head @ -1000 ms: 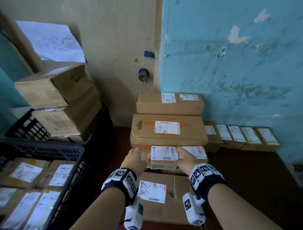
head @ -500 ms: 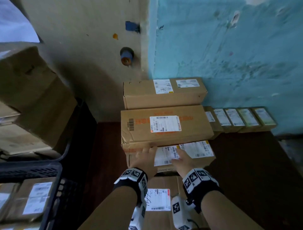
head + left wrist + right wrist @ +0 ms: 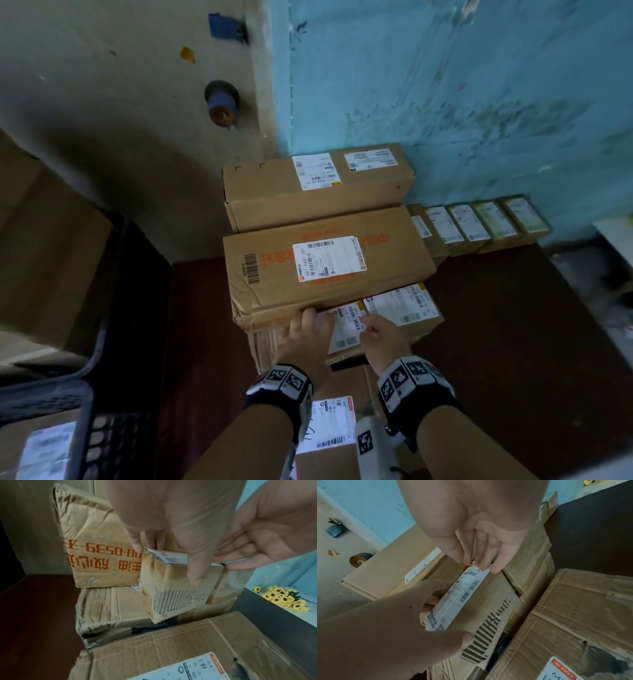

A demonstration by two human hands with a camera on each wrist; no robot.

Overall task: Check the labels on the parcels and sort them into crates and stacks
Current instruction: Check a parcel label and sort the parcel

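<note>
Both hands held one small labelled parcel [image 3: 344, 334] at the centre of the head view: the left hand [image 3: 301, 337] wrapped its left end, thumb down the ribbed front face and fingers over the far top edge, while the right hand [image 3: 380, 337] pinched the label's far right corner with its fingertips [image 3: 481, 562]. That parcel stood on a flattened carton [image 3: 111, 605], its back close against the crumpled box with orange print [image 3: 325, 267], which overhung its far edge, and its right side just beside another labelled box [image 3: 407, 308]. Open room lay only toward the viewer and upward. Below it, at lower centre, sat a large carton [image 3: 329, 442] with a white label. Dark brown tabletop [image 3: 513, 342] lay bare at right; a black crate [image 3: 102, 428] of parcels filled the lower left. Small boxes [image 3: 479, 224] lined the blue wall [image 3: 479, 85] at upper right.
</note>
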